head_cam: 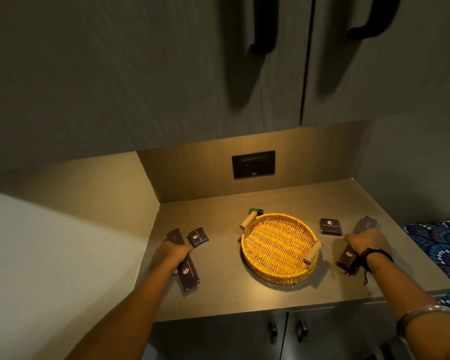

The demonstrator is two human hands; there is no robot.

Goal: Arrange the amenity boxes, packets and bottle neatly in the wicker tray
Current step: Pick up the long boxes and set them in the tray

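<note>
A round wicker tray (pixel 255 268) with two wooden handles sits in the middle of the counter, with nothing in it. My left hand (pixel 173 254) is closed around a long dark box (pixel 189 274) lying left of the tray. A small square dark box (pixel 198 237) rests just beyond that hand. My right hand (pixel 366 242) grips another long dark box (pixel 348 257) on the right side; its far end shows past my fingers. A flat square dark box (pixel 330 226) lies between that hand and the tray. A small green item (pixel 255 211) lies behind the tray.
The counter (pixel 218 302) sits in a recess, with a side wall on the left and a back wall carrying a dark socket plate (pixel 253 164). Cabinet doors with black handles hang overhead. Lower cabinet doors are below the front edge. Patterned blue fabric (pixel 442 245) lies at the right.
</note>
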